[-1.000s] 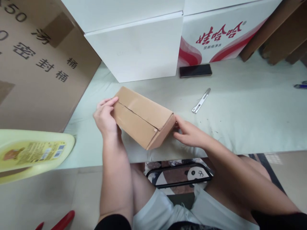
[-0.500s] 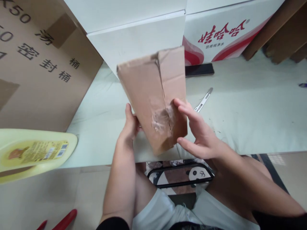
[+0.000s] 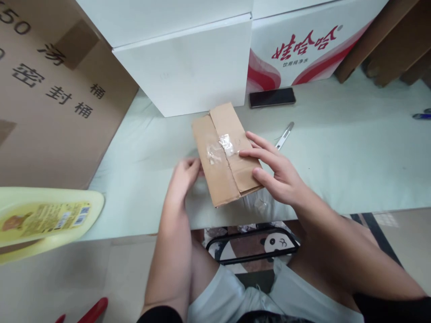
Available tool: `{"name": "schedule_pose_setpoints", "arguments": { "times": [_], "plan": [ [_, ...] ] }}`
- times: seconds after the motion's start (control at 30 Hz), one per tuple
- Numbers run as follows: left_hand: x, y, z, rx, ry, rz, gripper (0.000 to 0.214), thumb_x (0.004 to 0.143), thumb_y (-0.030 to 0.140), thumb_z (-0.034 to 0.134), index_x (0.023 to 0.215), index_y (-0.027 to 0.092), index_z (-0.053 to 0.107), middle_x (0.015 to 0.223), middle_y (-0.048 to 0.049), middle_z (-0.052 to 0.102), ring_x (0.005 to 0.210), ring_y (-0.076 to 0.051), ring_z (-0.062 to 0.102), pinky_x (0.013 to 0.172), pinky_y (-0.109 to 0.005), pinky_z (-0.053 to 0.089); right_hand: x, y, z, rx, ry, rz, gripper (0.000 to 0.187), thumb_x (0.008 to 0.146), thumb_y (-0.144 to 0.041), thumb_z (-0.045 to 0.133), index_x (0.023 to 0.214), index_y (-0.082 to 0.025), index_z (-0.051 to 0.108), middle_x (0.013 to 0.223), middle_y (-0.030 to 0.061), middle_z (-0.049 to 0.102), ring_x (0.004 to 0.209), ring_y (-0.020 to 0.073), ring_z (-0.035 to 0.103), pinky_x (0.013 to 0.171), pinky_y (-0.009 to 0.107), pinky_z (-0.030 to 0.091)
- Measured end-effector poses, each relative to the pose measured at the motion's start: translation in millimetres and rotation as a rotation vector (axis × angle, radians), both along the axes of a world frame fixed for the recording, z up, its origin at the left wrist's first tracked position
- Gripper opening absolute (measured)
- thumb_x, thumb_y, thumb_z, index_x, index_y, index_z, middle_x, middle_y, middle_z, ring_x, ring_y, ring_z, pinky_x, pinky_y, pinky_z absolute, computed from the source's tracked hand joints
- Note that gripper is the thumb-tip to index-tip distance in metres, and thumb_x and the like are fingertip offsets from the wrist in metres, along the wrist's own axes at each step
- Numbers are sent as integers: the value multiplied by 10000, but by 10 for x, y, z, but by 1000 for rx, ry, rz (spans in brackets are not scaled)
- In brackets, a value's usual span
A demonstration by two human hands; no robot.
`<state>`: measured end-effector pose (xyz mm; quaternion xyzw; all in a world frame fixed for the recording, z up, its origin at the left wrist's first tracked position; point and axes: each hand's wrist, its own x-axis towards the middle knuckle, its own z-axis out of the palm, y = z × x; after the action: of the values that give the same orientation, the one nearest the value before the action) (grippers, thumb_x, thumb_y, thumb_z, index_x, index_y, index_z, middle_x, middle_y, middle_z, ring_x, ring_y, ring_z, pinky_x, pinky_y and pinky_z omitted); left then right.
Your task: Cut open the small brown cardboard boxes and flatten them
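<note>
A small brown cardboard box is tilted over the table, its seam side facing up. Crumpled clear tape crosses the seam. At the box's left side, my left hand is closed on the edge, partly blurred, with some fingertips hidden behind the cardboard. My right hand rests against the right part of the top face, fingers spread and thumb near the lower right edge. Just beyond that hand lies a utility knife, its lower end hidden behind the fingers.
A black phone lies before white cartons at the back. A large brown carton stands at left, with a yellow bottle near the table's front edge. A blue pen-like item is at far right.
The box has been lowered and turned, so a flatter, taped face now points up. My left hand has shifted around its side, and my right hand has moved slightly up with it.
</note>
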<state>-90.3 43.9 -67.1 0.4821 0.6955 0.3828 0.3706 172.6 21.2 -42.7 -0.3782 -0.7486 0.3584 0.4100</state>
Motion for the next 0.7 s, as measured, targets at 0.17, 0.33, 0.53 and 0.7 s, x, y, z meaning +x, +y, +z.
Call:
{"name": "schedule_pose_setpoints", "arguments": {
  "times": [0.17, 0.33, 0.53, 0.7],
  "plan": [
    [60, -104, 237, 608, 109, -117, 415, 895, 489, 604, 1227, 250, 674, 1324, -99, 693, 1280, -270, 632, 1013, -418, 566, 4, -23, -32, -71, 2, -82, 327, 933, -408, 579, 1219, -267, 653, 1514, 108, 488, 1386, 306, 520, 1032, 508, 566],
    [225, -159, 274, 666, 393, -564, 399, 983, 483, 503, 1282, 293, 687, 1454, -66, 613, 1458, -294, 473, 1303, -559, 265, 123, 116, -102, -248, 78, -74, 323, 878, -423, 499, 1145, -255, 567, 1327, 104, 584, 1206, 279, 616, 875, 437, 594],
    [198, -129, 219, 647, 439, -582, 391, 1001, 470, 490, 1293, 286, 674, 1435, -55, 621, 1447, -255, 470, 1321, -534, 245, 394, 383, -288, -278, -580, -605, 476, 888, -414, 528, 1324, -242, 609, 1062, 119, 662, 881, 285, 644, 835, 485, 525],
    [201, -143, 219, 620, 431, -577, 403, 1003, 487, 473, 1296, 296, 675, 1435, -56, 623, 1449, -266, 469, 1322, -562, 226, 446, 425, -424, -288, -872, -535, 345, 928, -440, 508, 1058, -216, 735, 1056, 164, 614, 952, 318, 613, 769, 436, 511]
  ]
}}
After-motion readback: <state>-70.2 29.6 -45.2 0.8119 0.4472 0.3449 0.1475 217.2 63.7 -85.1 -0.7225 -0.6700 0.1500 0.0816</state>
